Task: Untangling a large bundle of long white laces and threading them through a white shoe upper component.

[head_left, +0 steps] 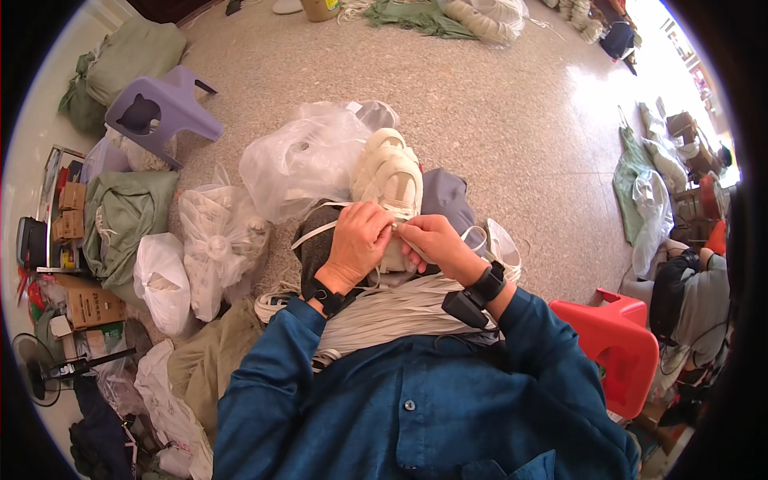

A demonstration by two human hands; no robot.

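Note:
A cream shoe rests in front of me with its toe pointing away. Both my hands are at its near end, close together over the lacing. My left hand has its fingers pinched on a pale flat shoelace, which loops out to the left. Beside it my right hand is closed too, thumb and forefinger pinching at the lace near the shoe's opening. Another loop of lace shows by the right hand. Across my lap lies a thick bundle of pale shoelaces. My fingers partly hide the shoe's near end.
Beyond the shoe sits a clear plastic bag. More filled bags stand at the left, near a purple stool. A red stool is close on my right. A person sits at the far right.

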